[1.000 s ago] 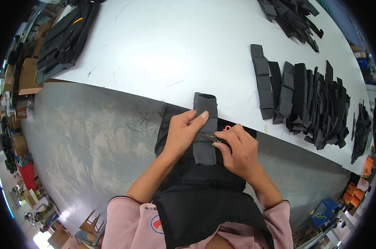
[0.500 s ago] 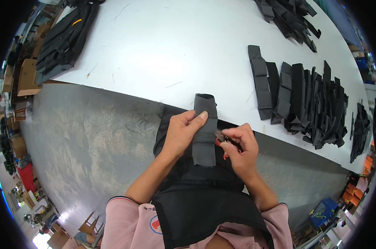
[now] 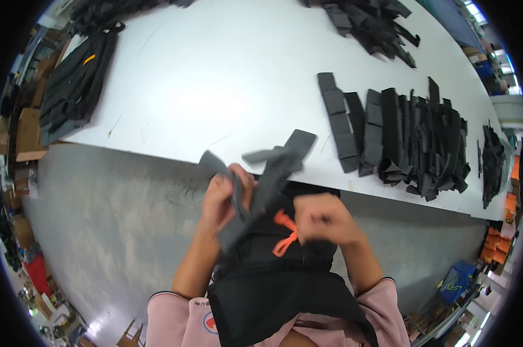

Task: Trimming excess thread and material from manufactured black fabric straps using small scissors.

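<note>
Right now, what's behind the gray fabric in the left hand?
White table behind its top, black apron lower down; gray fabric hides part of the left hand.

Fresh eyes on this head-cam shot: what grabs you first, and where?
First, the bright orange looped cord at the blurred right hand, vivid against the black cloth apron. Next, the motion-blurred dark grey fabric piece in the left hand, by the near edge of the white table. Then the row of dark fabric strips on the table's right side.
</note>
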Tool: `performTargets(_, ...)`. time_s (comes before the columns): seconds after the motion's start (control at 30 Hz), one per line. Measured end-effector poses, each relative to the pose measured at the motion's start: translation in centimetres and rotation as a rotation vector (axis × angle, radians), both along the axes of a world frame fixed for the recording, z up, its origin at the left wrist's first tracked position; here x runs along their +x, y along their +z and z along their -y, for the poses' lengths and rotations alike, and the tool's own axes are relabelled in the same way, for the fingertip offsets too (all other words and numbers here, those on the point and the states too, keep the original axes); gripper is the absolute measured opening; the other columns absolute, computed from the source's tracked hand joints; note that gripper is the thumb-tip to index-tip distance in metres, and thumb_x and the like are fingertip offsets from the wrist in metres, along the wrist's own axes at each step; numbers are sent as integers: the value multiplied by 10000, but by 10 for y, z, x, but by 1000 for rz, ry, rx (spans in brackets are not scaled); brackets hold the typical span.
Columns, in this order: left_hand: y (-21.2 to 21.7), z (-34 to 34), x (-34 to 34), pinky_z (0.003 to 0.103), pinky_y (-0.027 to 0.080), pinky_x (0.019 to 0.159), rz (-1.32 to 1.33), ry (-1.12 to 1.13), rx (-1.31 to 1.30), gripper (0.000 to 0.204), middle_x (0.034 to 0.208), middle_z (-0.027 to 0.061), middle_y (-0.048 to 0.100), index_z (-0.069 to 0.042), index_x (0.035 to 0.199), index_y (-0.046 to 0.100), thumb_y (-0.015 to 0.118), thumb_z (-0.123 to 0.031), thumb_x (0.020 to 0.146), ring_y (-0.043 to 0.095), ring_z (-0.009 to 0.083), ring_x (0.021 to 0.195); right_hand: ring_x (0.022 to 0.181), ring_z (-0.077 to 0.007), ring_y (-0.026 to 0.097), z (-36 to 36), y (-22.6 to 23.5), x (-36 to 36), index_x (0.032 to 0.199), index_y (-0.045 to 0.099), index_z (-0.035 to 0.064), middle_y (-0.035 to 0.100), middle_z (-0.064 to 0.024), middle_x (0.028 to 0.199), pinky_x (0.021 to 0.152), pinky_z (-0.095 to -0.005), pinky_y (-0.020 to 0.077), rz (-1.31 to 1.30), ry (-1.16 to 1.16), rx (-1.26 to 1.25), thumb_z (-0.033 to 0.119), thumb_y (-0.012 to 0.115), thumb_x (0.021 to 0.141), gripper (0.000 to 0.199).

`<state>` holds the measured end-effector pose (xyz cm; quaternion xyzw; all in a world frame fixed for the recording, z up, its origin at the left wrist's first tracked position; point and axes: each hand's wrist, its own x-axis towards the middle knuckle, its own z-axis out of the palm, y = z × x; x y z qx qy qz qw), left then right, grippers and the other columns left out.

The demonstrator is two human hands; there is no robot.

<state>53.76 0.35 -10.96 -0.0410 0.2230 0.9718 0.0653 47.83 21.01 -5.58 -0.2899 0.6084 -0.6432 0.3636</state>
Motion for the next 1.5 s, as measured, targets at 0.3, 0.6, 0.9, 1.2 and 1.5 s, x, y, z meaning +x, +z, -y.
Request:
performTargets(0.3,18,53,-49,248,337,683,-51,143,-949,573,756,73,469,-46,682,471,283,-515,952,425,141,708,711,-308,603,-21,-38,-65,978,581,6,554,-122,900,603,-392,461,-789,-747,661,137,613,857,181)
performTargets(0.6,-4,104,-76,521,268,1027,149,686,-2404,394,1345,150,444,-79,1184,547,643,-205,822,392,335,1257,901,-365,596,-21,-59,-99,1069,489,44,531,-125,1039,736,-444,474,-529,-725,1191,205,754,688,491)
performTargets(0.9,-8,-73,-75,349,394,957,242,-61,-671,807,1382,156,365,-73,1456,116,641,-207,858,472,221,1167,635,-147,547,-9,-64,-80,774,523,28,578,-41,737,581,-302,445,-54,-739,540,114,729,717,230)
performTargets(1.2,-12,-57,-55,270,411,870,319,-179,-484,681,1053,81,503,-60,1444,232,599,-226,895,477,133,985,429,-23,374,9,-46,-33,935,621,10,561,-11,686,372,-169,254,498,-521,62,143,546,911,155)
performTargets(1.5,-8,-62,-60,239,385,796,283,37,-523,658,935,5,476,-63,1419,297,625,-261,883,458,99,864,371,-44,365,-8,-22,-14,941,603,-65,609,-115,711,361,-178,264,731,-320,-16,143,489,938,237)
